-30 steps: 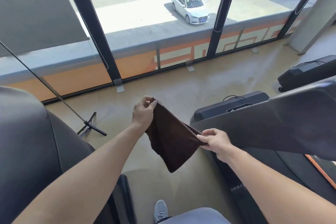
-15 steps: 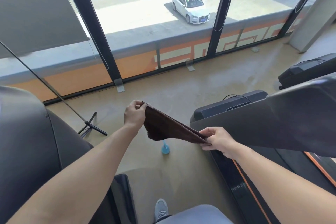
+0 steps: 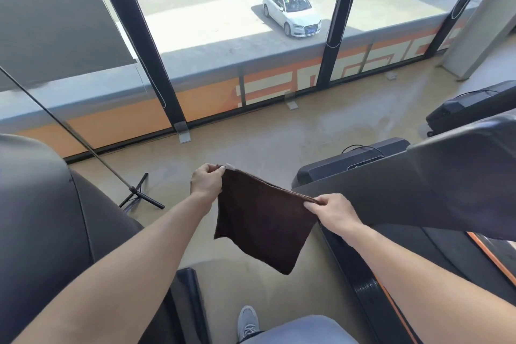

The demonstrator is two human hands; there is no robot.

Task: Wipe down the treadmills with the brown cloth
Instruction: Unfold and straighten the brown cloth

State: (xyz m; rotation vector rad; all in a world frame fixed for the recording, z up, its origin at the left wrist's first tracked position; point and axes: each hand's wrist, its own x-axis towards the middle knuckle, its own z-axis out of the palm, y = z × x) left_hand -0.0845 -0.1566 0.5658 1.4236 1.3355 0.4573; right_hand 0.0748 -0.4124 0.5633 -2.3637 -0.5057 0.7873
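Both hands pinch the top corners of the brown cloth: left hand, right hand. The soft, napped rectangle hangs flat above the floor, beside a treadmill's smooth dark console.

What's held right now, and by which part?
The brown cloth, pinched at its two upper corners: left hand on the far corner, right hand on the near one.
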